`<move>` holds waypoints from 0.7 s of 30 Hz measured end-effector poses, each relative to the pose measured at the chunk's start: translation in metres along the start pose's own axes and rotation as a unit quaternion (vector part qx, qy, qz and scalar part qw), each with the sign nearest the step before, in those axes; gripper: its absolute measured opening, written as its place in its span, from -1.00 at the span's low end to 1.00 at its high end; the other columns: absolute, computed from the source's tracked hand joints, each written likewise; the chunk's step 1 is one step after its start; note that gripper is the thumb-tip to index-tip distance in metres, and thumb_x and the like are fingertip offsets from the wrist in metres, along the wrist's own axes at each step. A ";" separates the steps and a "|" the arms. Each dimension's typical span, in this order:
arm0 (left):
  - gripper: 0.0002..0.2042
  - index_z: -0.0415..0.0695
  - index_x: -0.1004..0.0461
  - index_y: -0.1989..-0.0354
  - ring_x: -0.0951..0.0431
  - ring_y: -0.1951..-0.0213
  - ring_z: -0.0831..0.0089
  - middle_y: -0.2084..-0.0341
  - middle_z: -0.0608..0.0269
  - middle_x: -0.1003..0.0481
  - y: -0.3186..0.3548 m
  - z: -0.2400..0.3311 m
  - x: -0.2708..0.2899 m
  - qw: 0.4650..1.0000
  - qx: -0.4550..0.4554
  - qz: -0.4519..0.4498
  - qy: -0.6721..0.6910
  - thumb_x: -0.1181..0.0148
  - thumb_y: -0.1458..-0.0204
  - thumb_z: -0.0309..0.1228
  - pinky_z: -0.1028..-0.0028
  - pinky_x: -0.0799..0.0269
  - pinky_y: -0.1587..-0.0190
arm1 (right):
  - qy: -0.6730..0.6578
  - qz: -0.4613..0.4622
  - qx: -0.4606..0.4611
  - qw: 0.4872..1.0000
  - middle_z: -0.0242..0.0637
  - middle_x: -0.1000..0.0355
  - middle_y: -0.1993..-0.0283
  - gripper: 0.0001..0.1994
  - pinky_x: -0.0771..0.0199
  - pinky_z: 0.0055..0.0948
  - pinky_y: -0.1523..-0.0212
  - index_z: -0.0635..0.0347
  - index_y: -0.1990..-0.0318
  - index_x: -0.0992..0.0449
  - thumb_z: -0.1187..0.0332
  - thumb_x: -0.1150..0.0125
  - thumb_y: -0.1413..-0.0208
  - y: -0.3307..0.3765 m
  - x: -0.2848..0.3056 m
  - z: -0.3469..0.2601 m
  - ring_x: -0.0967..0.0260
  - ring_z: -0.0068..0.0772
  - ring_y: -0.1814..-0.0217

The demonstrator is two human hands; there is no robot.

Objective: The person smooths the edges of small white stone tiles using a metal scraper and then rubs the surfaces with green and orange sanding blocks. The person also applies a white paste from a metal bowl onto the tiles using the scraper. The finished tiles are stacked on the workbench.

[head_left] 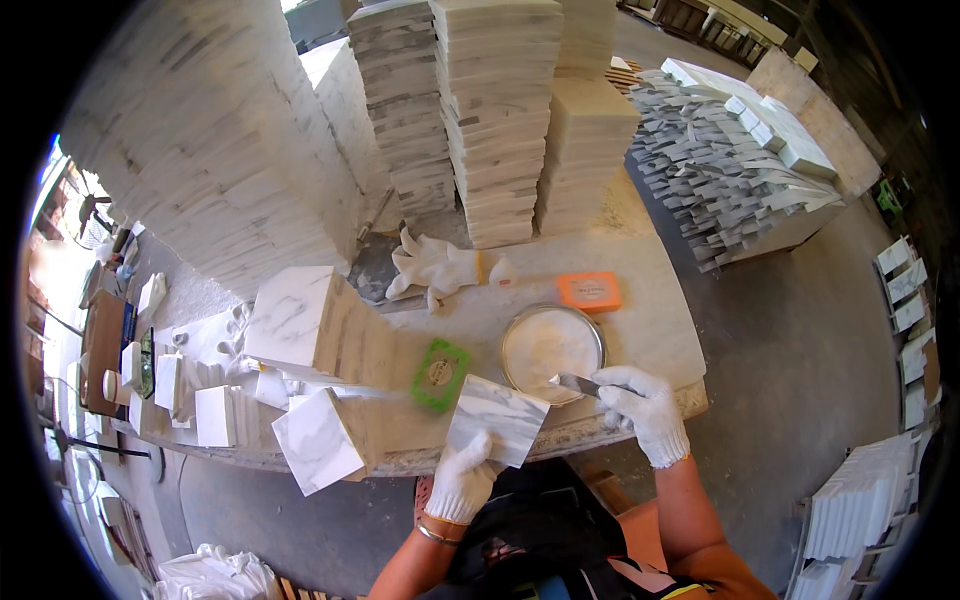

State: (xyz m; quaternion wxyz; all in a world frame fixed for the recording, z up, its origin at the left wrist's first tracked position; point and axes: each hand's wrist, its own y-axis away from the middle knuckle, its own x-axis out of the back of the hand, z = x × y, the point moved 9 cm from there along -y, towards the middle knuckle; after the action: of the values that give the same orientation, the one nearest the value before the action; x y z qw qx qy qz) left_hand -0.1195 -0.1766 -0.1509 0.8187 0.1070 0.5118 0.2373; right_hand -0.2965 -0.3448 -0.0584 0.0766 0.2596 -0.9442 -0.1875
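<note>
My left hand (pixel 465 480), in a white knitted glove, grips a square white marble tile with grey veins (pixel 503 412) by its near edge, thumb on top. My right hand (pixel 643 408), gloved likewise, is closed round a small putty knife (pixel 578 384). A dab of white paste sits on the blade's tip. That tip is over the near right part of a round metal tin (pixel 603 345) with white, paste-like material in it. The tile is just left of the tin and near the table's front edge. The knife and tile are apart.
Left of the tin lies a green box (pixel 440 374); an orange box (pixel 590 291) lies behind it. A spare white glove (pixel 440 268) rests farther back. Tile stacks (pixel 318 440) line the table's left front. Tall stone stacks (pixel 495 120) rise behind. A slatted stone pile (pixel 710 165) stands at right.
</note>
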 end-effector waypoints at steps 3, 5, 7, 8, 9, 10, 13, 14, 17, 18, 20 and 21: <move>-0.43 -0.16 -0.26 -0.32 -0.50 -0.12 0.22 -0.11 0.17 -0.46 0.018 0.011 0.000 1.000 -0.027 0.010 0.007 -0.30 -0.13 -0.43 0.16 -0.44 -0.19 | 0.010 0.000 0.009 1.000 -0.35 -0.52 0.36 -0.75 -0.31 -0.64 0.44 0.27 -0.01 -0.61 0.40 -0.25 -0.22 0.001 -0.006 -0.003 -0.35 -0.68 0.45; -0.45 -0.16 -0.29 -0.30 -0.51 -0.09 0.25 -0.09 0.18 -0.47 0.029 0.015 0.005 0.999 -0.033 0.032 0.024 -0.30 -0.13 -0.43 0.19 -0.45 -0.17 | -0.001 0.001 0.012 1.000 -0.35 -0.53 0.36 -0.75 -0.30 -0.64 0.45 0.27 -0.01 -0.61 0.40 -0.24 -0.22 0.001 -0.007 0.001 -0.35 -0.68 0.46; -0.48 -0.14 -0.30 -0.30 -0.50 -0.11 0.24 -0.09 0.18 -0.47 0.039 0.021 0.007 0.997 -0.045 0.042 0.035 -0.28 -0.15 -0.42 0.18 -0.45 -0.18 | -0.003 0.009 0.024 1.000 -0.33 -0.53 0.39 -0.73 -0.29 -0.62 0.47 0.30 0.01 -0.61 0.38 -0.24 -0.19 0.002 -0.010 0.000 -0.36 -0.65 0.50; -0.49 -0.13 -0.29 -0.30 -0.49 -0.14 0.22 -0.11 0.18 -0.46 0.044 0.025 0.007 0.997 -0.053 0.041 0.037 -0.26 -0.18 -0.42 0.15 -0.43 -0.20 | -0.004 0.012 0.031 0.999 -0.32 -0.54 0.40 -0.72 -0.28 -0.61 0.49 0.31 0.01 -0.61 0.37 -0.25 -0.17 0.002 -0.012 0.000 -0.36 -0.63 0.51; -0.50 -0.11 -0.29 -0.31 -0.48 -0.17 0.19 -0.13 0.18 -0.46 0.049 0.028 0.007 0.997 -0.062 0.039 0.039 -0.24 -0.20 -0.41 0.12 -0.42 -0.22 | -0.005 0.009 0.031 0.999 -0.32 -0.54 0.40 -0.72 -0.29 -0.61 0.49 0.32 0.02 -0.61 0.37 -0.25 -0.17 0.003 -0.015 -0.001 -0.37 -0.63 0.52; -0.51 -0.12 -0.30 -0.30 -0.49 -0.16 0.20 -0.12 0.18 -0.47 0.053 0.029 0.009 0.996 -0.064 0.046 0.043 -0.23 -0.20 -0.41 0.13 -0.42 -0.22 | -0.004 0.006 0.030 1.000 -0.31 -0.54 0.40 -0.72 -0.29 -0.61 0.49 0.32 0.02 -0.61 0.37 -0.25 -0.17 0.004 -0.018 -0.002 -0.37 -0.62 0.52; -0.54 -0.12 -0.31 -0.29 -0.50 -0.13 0.22 -0.11 0.20 -0.48 0.062 0.028 0.017 0.994 -0.066 0.061 0.054 -0.21 -0.21 -0.43 0.15 -0.42 -0.22 | -0.002 -0.001 0.037 0.999 -0.31 -0.54 0.41 -0.73 -0.30 -0.61 0.49 0.32 0.03 -0.62 0.37 -0.25 -0.17 0.008 -0.026 -0.008 -0.39 -0.62 0.51; -0.54 -0.13 -0.32 -0.28 -0.51 -0.13 0.22 -0.10 0.20 -0.48 0.063 0.027 0.020 0.994 -0.066 0.063 0.056 -0.21 -0.21 -0.43 0.16 -0.43 -0.22 | 0.000 -0.002 0.041 0.999 -0.31 -0.54 0.41 -0.73 -0.30 -0.61 0.49 0.32 0.04 -0.62 0.37 -0.25 -0.17 0.009 -0.028 -0.009 -0.40 -0.62 0.51; -0.55 -0.14 -0.33 -0.28 -0.51 -0.13 0.23 -0.08 0.20 -0.50 0.064 0.025 0.023 0.994 -0.062 0.060 0.060 -0.21 -0.21 -0.45 0.17 -0.43 -0.22 | 0.001 -0.012 0.055 0.998 -0.31 -0.56 0.41 -0.75 -0.31 -0.62 0.48 0.30 0.05 -0.63 0.37 -0.25 -0.16 0.014 -0.034 -0.017 -0.41 -0.63 0.51; -0.55 -0.14 -0.33 -0.28 -0.51 -0.13 0.24 -0.07 0.20 -0.51 0.064 0.024 0.023 0.995 -0.060 0.058 0.060 -0.21 -0.21 -0.45 0.18 -0.43 -0.22 | 0.008 -0.014 0.057 0.998 -0.31 -0.56 0.41 -0.75 -0.32 -0.62 0.48 0.29 0.05 -0.63 0.38 -0.26 -0.16 0.015 -0.036 -0.018 -0.41 -0.64 0.50; -0.55 -0.14 -0.33 -0.27 -0.51 -0.13 0.23 -0.08 0.20 -0.51 0.064 0.025 0.016 0.995 -0.061 0.052 0.057 -0.21 -0.21 -0.46 0.19 -0.43 -0.22 | 0.022 -0.014 0.061 0.998 -0.32 -0.57 0.41 -0.75 -0.32 -0.62 0.48 0.27 0.05 -0.64 0.38 -0.27 -0.16 0.018 -0.038 -0.019 -0.42 -0.65 0.50; -0.55 -0.14 -0.33 -0.27 -0.51 -0.13 0.23 -0.08 0.19 -0.51 0.064 0.025 0.014 0.995 -0.061 0.048 0.055 -0.21 -0.20 -0.47 0.19 -0.43 -0.21 | 0.020 -0.017 0.058 0.998 -0.32 -0.57 0.41 -0.76 -0.33 -0.63 0.48 0.27 0.05 -0.64 0.38 -0.27 -0.16 0.020 -0.039 -0.020 -0.42 -0.65 0.50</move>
State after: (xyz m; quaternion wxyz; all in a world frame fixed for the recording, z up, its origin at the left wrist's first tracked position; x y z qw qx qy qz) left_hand -0.1099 -0.1128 -0.1235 0.7820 0.0684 0.5349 0.3127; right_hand -0.2673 -0.3148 -0.0342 0.0770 0.2829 -0.9473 -0.1290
